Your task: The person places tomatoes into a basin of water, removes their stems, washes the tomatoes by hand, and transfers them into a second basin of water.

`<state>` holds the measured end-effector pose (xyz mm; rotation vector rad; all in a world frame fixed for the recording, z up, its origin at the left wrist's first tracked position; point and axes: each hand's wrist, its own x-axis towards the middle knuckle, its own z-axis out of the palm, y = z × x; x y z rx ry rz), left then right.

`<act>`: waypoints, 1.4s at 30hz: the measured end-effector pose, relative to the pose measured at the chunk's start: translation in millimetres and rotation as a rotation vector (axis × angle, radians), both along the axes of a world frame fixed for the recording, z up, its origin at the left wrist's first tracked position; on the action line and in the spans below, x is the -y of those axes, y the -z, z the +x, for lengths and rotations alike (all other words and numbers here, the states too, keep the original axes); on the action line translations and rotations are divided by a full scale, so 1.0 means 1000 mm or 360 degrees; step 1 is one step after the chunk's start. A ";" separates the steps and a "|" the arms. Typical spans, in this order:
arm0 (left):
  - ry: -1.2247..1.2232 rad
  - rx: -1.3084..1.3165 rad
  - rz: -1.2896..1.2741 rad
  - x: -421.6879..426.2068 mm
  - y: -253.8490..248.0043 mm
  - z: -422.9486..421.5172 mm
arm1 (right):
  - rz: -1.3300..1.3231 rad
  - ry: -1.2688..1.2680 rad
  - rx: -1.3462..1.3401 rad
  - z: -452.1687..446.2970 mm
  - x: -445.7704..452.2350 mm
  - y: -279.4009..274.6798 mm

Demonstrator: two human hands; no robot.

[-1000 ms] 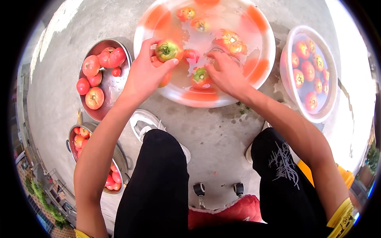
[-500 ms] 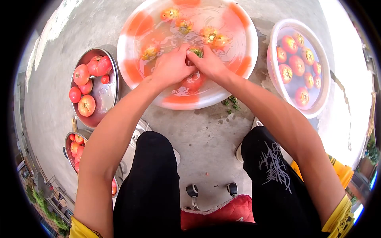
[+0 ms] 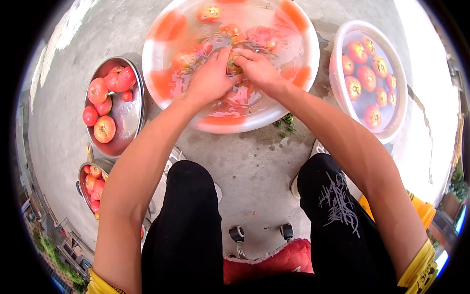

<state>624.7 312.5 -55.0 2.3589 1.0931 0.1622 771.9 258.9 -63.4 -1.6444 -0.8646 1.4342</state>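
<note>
Both my hands meet over a large white basin with orange patches (image 3: 152, 56), which is filled with water. Between them is a tomato (image 3: 234, 64), its yellowish top showing. My left hand (image 3: 210, 79) wraps its left side, while my right hand (image 3: 258, 71) grips from the right with the thumb near the top. Most fingertips are hidden by the hands and the water. Around them float other tomatoes, one at the far side (image 3: 209, 13) and another left of my hands (image 3: 183, 60). Ripples blur those below the surface.
At right stands a pale tub (image 3: 404, 93) of water with several tomatoes. On the left, a metal bowl (image 3: 128, 115) holds several tomatoes, and a pot (image 3: 82, 182) of tomatoes sits nearer me. Green stem scraps (image 3: 285, 125) lie by the basin on the concrete floor (image 3: 245, 181).
The green leafy top seen between my hands no longer shows; the tomato's yellowish top does. The water is more rippled and the floating tomatoes have shifted. Both hands stay close together.
</note>
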 end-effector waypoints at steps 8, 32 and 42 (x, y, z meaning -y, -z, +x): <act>-0.0257 0.0272 -0.0273 0.000 0.008 0.000 | -0.0190 -0.0463 0.0604 0.001 -0.007 -0.002; -0.0313 0.0195 -0.0273 0.003 0.003 -0.009 | 0.0841 -0.0115 0.0986 -0.007 0.010 -0.004; -0.0335 0.0333 0.0434 -0.012 -0.042 -0.065 | 0.0848 -0.0361 0.1333 0.032 0.069 -0.066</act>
